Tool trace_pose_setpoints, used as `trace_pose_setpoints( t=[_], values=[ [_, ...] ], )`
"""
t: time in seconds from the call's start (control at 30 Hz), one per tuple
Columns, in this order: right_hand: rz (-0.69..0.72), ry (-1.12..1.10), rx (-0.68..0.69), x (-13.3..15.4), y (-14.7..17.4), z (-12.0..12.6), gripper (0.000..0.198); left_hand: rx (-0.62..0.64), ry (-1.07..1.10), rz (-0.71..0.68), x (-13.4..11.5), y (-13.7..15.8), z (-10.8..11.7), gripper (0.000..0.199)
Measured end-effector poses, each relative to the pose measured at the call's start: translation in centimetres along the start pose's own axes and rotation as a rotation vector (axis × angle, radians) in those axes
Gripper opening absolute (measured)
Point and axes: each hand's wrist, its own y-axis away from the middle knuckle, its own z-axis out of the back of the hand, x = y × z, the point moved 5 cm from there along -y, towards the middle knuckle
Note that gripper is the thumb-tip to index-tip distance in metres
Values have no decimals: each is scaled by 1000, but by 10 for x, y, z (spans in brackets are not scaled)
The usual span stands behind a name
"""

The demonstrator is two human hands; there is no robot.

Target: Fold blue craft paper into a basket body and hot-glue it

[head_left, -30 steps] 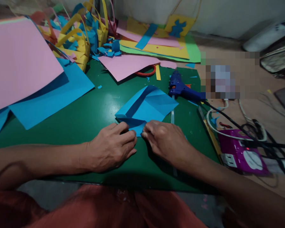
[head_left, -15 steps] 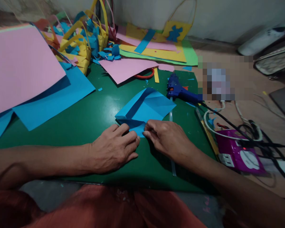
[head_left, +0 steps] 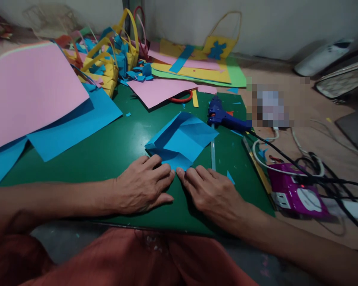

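A sheet of blue paper (head_left: 193,137) with folded edges and creases lies on the green table, its near corner toward me. My left hand (head_left: 146,184) rests palm down at that corner, with bent fingers pressing on the paper's near left edge and the thumb stretched on the table. At the corner's right side is my right hand (head_left: 210,190), its fingers curled together and its thumb tip against the paper's near edge. Both hands hide part of this edge. Just beyond the paper's right corner lies a blue glue gun (head_left: 217,113), a clear glue stick (head_left: 213,149) reaching from it toward me.
Large pink (head_left: 38,95) and blue sheets (head_left: 77,127) cover the table's left. Behind are yellow paper baskets (head_left: 109,73), stacked coloured sheets (head_left: 197,67) and red-handled scissors (head_left: 183,97) partly under pink paper. At right, cables run around a purple power strip (head_left: 296,190).
My right hand has let the near corner flap go from its pinch and moved down and slightly right. More of the flap shows. My left hand stays at the edge.
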Motion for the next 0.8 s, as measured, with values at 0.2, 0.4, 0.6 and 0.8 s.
trace_pose_setpoints(
  t=[0.2,0.4,0.6,0.8],
  values=[
    [24,-37,14,-9,10,-2,31,-3,38,-13,1,5,-1,44],
    [98,-70,-21,-7,2,-4,27,-17,21,-16,0,3,0,42],
    [151,-90,27,-9,0,-7,31,-71,42,-12,-2,2,1,36],
    [140,-199,91,-20,2,-9,43,-120,68,-26,-2,-1,3,30]
  ],
)
